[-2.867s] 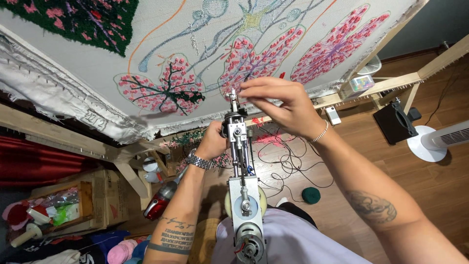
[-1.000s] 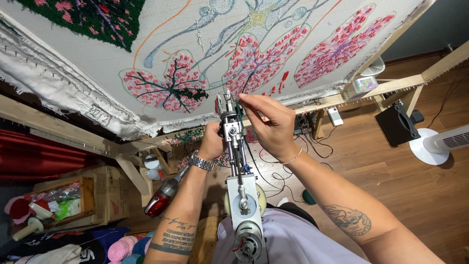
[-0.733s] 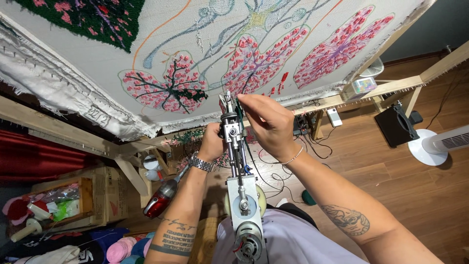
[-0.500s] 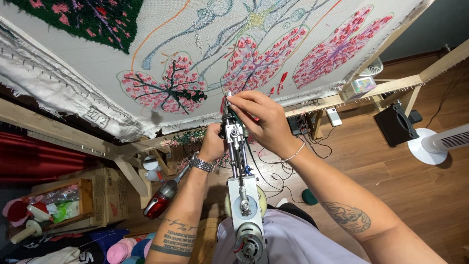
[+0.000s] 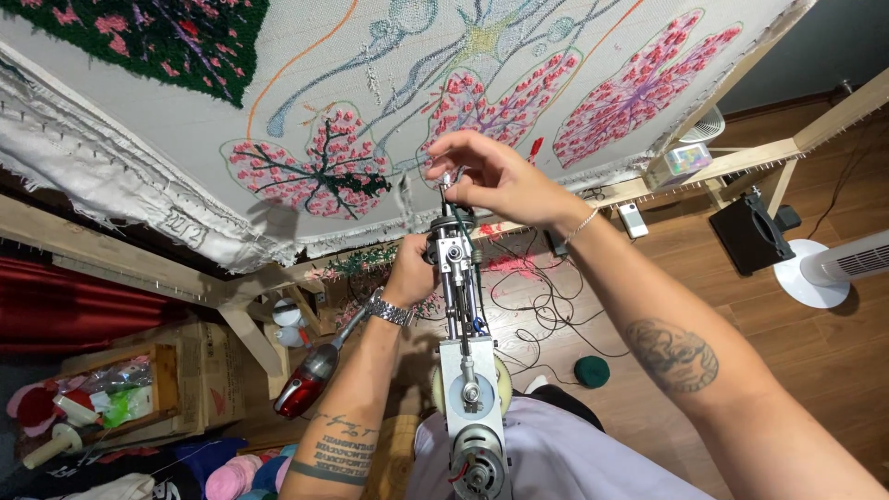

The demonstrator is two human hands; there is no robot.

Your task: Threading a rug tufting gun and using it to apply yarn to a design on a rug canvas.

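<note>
A metal tufting gun (image 5: pixel 460 306) points up and away from me, its motor near my chest. My left hand (image 5: pixel 410 270) grips the gun's body from the left, a metal watch on its wrist. My right hand (image 5: pixel 482 176) pinches at the needle tip at the top of the gun, fingers closed on something thin, perhaps yarn; I cannot tell which. Just beyond stands the stretched white tufting cloth (image 5: pixel 370 120) with pink, red and green tufted flower shapes.
The cloth sits on a wooden frame (image 5: pixel 741 157). On the wood floor lie tangled dark cables (image 5: pixel 537 296), a green yarn ball (image 5: pixel 591 371), a red hand vacuum (image 5: pixel 306 384), a white fan (image 5: pixel 833 268) and a black box (image 5: pixel 750 231). Boxes of yarn stand at left.
My right hand has risen from beside the gun's head to its needle tip. The gun has tilted slightly. My left hand keeps its hold.
</note>
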